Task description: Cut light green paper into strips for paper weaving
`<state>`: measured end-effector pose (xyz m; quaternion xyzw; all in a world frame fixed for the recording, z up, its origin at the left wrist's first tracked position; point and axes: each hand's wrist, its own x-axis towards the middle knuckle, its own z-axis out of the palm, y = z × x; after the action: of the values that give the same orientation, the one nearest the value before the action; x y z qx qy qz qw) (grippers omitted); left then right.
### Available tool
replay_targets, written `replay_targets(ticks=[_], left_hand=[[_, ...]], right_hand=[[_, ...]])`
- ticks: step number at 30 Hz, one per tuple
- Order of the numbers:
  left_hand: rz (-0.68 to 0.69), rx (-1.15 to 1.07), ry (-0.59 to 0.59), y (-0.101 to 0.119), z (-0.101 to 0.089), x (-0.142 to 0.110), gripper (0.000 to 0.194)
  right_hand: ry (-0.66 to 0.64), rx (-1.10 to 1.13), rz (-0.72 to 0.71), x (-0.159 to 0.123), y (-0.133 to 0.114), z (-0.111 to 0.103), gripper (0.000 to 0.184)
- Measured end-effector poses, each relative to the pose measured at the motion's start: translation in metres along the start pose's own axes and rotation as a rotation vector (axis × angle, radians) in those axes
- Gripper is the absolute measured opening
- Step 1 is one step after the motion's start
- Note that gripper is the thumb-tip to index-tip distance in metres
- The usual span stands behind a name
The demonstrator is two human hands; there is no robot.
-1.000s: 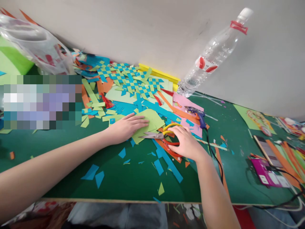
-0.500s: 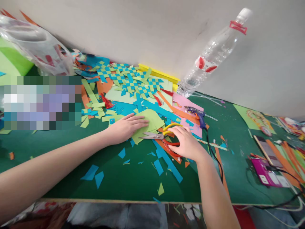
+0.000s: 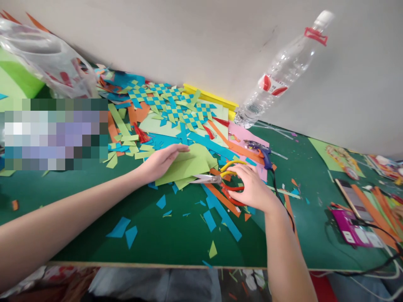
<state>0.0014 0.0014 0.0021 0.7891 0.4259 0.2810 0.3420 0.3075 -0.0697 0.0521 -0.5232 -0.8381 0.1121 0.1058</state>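
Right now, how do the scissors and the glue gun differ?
The scissors are in the right hand, while the glue gun lies unheld beyond it. The scissors have yellow and red handles; the glue gun's is blue-purple. A black cord trails from the glue gun; the scissors show none. Both have coloured handles.

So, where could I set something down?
There's room at the front edge of the green table, between two blue scraps and a green triangle; another, mostly bare, between the right forearm and magenta packet. It's crowded around the scissors and green paper, and toward the wall.
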Motion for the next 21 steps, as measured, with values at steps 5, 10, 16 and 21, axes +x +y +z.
replay_targets(ticks=[5, 10, 16, 21], left_hand=[[-0.060, -0.213, 0.098, -0.004, -0.003, 0.003, 0.043], [-0.044, -0.017, 0.031, 0.001, -0.003, 0.001, 0.040], [0.308, 0.398, -0.160, 0.005, 0.006, -0.004, 0.035], [0.350, 0.511, -0.181, 0.005, 0.008, -0.006, 0.035]], right_hand=[[-0.015, -0.013, 0.006, 0.000, 0.001, 0.002, 0.041], [-0.023, -0.019, 0.000, 0.001, 0.001, 0.003, 0.043], [-0.021, -0.023, 0.004, 0.000, 0.002, 0.005, 0.043], [-0.025, 0.002, 0.016, 0.001, 0.000, 0.003, 0.043]])
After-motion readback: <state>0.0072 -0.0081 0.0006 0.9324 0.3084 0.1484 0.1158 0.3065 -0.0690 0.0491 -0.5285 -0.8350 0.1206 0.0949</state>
